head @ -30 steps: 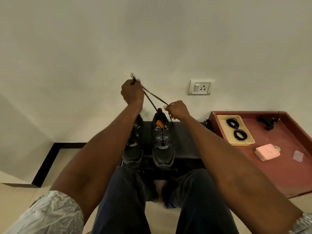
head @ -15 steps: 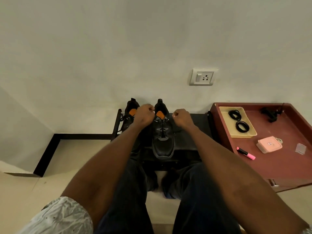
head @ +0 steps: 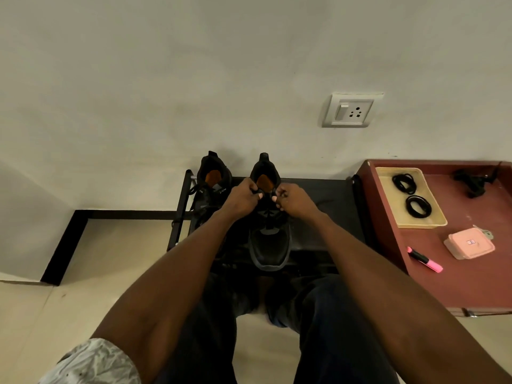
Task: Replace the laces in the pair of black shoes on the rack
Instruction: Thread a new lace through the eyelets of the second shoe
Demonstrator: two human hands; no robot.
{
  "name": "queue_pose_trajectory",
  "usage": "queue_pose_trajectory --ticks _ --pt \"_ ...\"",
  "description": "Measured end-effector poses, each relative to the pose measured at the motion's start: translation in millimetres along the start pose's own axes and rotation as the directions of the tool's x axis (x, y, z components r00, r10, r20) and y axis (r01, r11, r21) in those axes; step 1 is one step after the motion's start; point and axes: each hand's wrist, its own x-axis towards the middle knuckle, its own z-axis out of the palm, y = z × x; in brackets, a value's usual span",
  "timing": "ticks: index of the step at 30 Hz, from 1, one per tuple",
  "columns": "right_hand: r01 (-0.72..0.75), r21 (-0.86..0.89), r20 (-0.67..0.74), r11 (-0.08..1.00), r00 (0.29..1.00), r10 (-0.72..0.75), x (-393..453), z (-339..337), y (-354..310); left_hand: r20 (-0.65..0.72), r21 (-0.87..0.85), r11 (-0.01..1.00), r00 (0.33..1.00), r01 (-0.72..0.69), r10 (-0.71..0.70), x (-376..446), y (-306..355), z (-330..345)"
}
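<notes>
Two black shoes with orange insoles stand on a low black rack point(head: 318, 217) against the wall. The right shoe point(head: 270, 245) points its toe toward me; the left shoe point(head: 213, 176) is partly hidden behind my left forearm. My left hand point(head: 242, 199) and my right hand point(head: 293, 200) sit close together over the right shoe's tongue, each pinching an end of its black lace point(head: 267, 214). The lace ends themselves are mostly hidden in my fingers.
A dark red table point(head: 443, 273) stands to the right, carrying a yellow tray point(head: 421, 220) with two coiled black laces point(head: 418, 206), a pink box point(head: 468, 243), a pink marker point(head: 425, 259) and a black object point(head: 471, 181). A wall socket point(head: 350, 110) is above. My knees are below the rack.
My hands came down from holding the lace ends stretched high above the shoe to close together at the shoe's tongue. The view tilted down slightly.
</notes>
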Motion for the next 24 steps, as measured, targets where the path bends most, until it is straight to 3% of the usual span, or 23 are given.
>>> queue_pose_trajectory --ticks 4,13,19,24 --pt "-0.05 0.138 0.018 0.989 0.999 0.048 -1 -4 -1 0.025 0.066 0.995 0.997 -0.072 0.071 -1 -2 -5" --pt "0.005 0.017 -0.058 1.0 0.998 -0.004 1 -6 3 0.03 0.153 0.977 0.989 -0.148 0.146 1 -1 -5" --pt "0.032 -0.116 -0.026 0.993 0.999 -0.035 2 -11 3 0.06 0.218 0.96 0.984 -0.176 0.167 1 -3 -8" --pt "-0.021 -0.172 0.0 0.985 1.0 0.021 0 -13 6 0.088 0.329 0.93 0.986 -0.166 0.145 0 -6 -15"
